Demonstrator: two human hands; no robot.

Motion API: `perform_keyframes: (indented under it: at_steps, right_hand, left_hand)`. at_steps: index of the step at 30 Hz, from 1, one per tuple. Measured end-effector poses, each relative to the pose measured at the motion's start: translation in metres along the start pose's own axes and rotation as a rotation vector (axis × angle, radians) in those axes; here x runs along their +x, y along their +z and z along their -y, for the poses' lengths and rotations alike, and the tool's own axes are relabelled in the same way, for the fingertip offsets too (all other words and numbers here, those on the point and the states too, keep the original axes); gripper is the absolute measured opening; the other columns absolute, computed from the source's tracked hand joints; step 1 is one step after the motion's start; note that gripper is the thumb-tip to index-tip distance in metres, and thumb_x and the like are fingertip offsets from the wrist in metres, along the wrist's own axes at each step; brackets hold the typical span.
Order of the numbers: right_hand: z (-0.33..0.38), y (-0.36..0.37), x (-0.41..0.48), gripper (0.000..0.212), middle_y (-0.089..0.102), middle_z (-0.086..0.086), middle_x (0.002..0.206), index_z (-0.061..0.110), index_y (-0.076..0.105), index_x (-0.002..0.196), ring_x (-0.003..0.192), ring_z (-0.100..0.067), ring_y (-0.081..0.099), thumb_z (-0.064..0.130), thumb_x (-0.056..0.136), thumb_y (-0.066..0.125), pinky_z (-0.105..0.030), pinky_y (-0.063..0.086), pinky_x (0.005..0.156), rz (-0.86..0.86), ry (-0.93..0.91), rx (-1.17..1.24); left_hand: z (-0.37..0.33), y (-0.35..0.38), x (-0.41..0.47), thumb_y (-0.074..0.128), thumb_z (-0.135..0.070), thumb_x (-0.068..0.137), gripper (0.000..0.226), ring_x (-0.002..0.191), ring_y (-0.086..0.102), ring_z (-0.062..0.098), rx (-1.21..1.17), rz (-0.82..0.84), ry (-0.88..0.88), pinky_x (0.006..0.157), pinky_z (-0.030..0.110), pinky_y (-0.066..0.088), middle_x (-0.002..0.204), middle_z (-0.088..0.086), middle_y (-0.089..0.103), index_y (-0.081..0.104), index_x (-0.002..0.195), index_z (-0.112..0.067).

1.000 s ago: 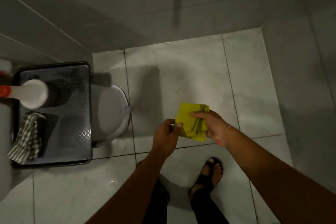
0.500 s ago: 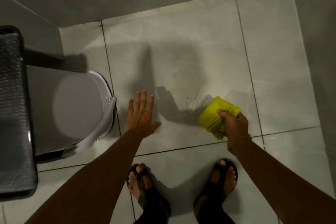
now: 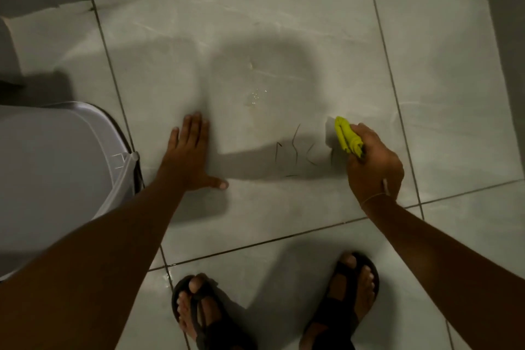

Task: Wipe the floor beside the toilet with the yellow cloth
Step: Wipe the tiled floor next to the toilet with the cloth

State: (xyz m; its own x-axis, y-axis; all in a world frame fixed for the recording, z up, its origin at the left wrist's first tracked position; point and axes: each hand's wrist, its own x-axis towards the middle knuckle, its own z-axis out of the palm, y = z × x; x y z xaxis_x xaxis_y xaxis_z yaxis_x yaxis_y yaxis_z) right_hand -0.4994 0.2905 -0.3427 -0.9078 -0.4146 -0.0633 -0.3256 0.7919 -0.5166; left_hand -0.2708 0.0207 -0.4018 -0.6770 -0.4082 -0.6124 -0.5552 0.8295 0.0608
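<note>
Right hand (image 3: 374,163) closed around bunched yellow cloth (image 3: 347,138), low over pale tiled floor (image 3: 284,23), perhaps touching it. Left hand (image 3: 189,156) spread flat on tile, beside toilet (image 3: 56,167). Thin dark strands (image 3: 295,150) and small wet patch (image 3: 254,98) between hands.

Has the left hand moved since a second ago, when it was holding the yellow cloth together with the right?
Yes. The left hand has let go of the yellow cloth and moved left toward the toilet, now spread open over the floor tile.

We saw yellow cloth (image 3: 347,138), pale grey veined floor tiles (image 3: 312,23), white toilet lid (image 3: 54,167), black sandals (image 3: 345,298).
</note>
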Motion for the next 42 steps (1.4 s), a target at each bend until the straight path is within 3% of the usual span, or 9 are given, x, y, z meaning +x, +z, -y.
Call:
perform_keyframes:
  at_steps: [7, 15, 19, 22, 28, 32, 35, 38, 42]
  right_hand:
    - [-0.02, 0.04, -0.009, 0.068, 0.033, -0.003, 0.155, 0.027, 0.034, 0.144, 0.143, -0.028, 0.026, 0.01, 0.084, 0.06, -0.046, 0.039, 0.109, 0.47, -0.087, -0.33]
    - [0.005, 0.077, 0.002, 0.065, 0.039, -0.01, 0.151, 0.019, 0.04, 0.142, 0.139, -0.037, 0.033, 0.009, 0.081, 0.062, -0.051, 0.041, 0.105, 0.285, -0.117, -0.318]
    - [0.012, 0.089, -0.022, 0.069, 0.042, -0.013, 0.148, 0.015, 0.043, 0.14, 0.136, -0.043, 0.035, 0.001, 0.076, 0.064, -0.057, 0.028, 0.11, 0.387, -0.468, -0.34]
    - [-0.015, 0.068, -0.052, 0.066, 0.039, -0.005, 0.15, 0.022, 0.044, 0.14, 0.139, -0.037, 0.031, 0.002, 0.077, 0.044, -0.052, 0.023, 0.114, 0.573, -0.669, -0.401]
    - [-0.003, 0.07, 0.006, 0.065, 0.028, -0.01, 0.157, 0.019, 0.031, 0.147, 0.144, -0.038, 0.02, 0.011, 0.086, 0.051, -0.05, 0.021, 0.118, 0.444, -0.2, -0.469]
    - [0.025, 0.095, -0.007, 0.062, 0.017, -0.008, 0.16, 0.022, 0.02, 0.15, 0.147, -0.036, 0.01, 0.012, 0.091, 0.036, -0.048, 0.007, 0.121, 0.582, -0.443, -0.444]
    - [0.011, 0.07, -0.052, 0.063, 0.043, -0.007, 0.149, 0.02, 0.046, 0.14, 0.139, -0.037, 0.034, 0.007, 0.079, 0.036, -0.053, 0.027, 0.115, 0.665, -0.65, -0.406]
    - [-0.009, 0.051, -0.06, 0.074, 0.046, -0.006, 0.147, 0.021, 0.048, 0.138, 0.139, -0.037, 0.034, -0.003, 0.069, 0.059, -0.053, 0.031, 0.113, 0.628, -0.486, -0.374]
    - [0.021, 0.086, -0.028, 0.073, 0.021, -0.004, 0.16, 0.024, 0.022, 0.149, 0.147, -0.035, 0.01, 0.008, 0.085, 0.052, -0.05, 0.012, 0.12, 0.502, -0.228, -0.438]
  left_hand:
    - [0.006, 0.005, 0.003, 0.041, -0.104, 0.033, 0.162, 0.152, -0.01, 0.033, -0.002, -0.021, 0.03, 0.121, 0.056, 0.005, 0.164, 0.018, -0.009, -0.009, 0.153, -0.007]
    - [0.01, 0.001, 0.0, 0.043, -0.102, 0.029, 0.165, 0.151, -0.012, 0.032, 0.008, -0.004, 0.056, 0.122, 0.055, 0.002, 0.164, 0.018, -0.011, -0.008, 0.154, -0.006]
    - [0.01, -0.001, 0.0, 0.049, -0.1, 0.031, 0.165, 0.152, -0.011, 0.033, 0.012, -0.01, 0.053, 0.123, 0.054, 0.002, 0.164, 0.018, -0.01, -0.007, 0.153, -0.005]
    - [0.009, -0.001, 0.0, 0.051, -0.099, 0.031, 0.165, 0.151, -0.013, 0.033, 0.005, -0.013, 0.055, 0.123, 0.053, 0.001, 0.163, 0.018, -0.012, -0.008, 0.153, -0.005]
    - [0.008, 0.001, 0.0, 0.049, -0.1, 0.03, 0.166, 0.15, -0.017, 0.031, 0.005, -0.004, 0.035, 0.122, 0.054, 0.0, 0.163, 0.017, -0.016, -0.012, 0.153, -0.006]
    - [0.009, 0.001, 0.001, 0.044, -0.102, 0.03, 0.165, 0.15, -0.018, 0.03, 0.005, 0.004, 0.04, 0.121, 0.053, -0.001, 0.163, 0.016, -0.016, -0.012, 0.153, -0.007]
    - [0.009, 0.002, 0.002, 0.043, -0.102, 0.029, 0.165, 0.15, -0.016, 0.03, -0.008, 0.002, 0.034, 0.121, 0.053, -0.001, 0.164, 0.016, -0.014, -0.011, 0.153, -0.008]
    - [0.009, 0.001, 0.001, 0.046, -0.101, 0.03, 0.165, 0.15, -0.017, 0.031, -0.002, 0.012, 0.026, 0.122, 0.052, -0.003, 0.163, 0.016, -0.016, -0.013, 0.153, -0.008]
    - [0.01, 0.002, 0.001, 0.05, -0.099, 0.032, 0.165, 0.149, -0.022, 0.031, -0.016, 0.017, 0.044, 0.122, 0.053, -0.005, 0.162, 0.015, -0.022, -0.017, 0.152, -0.009]
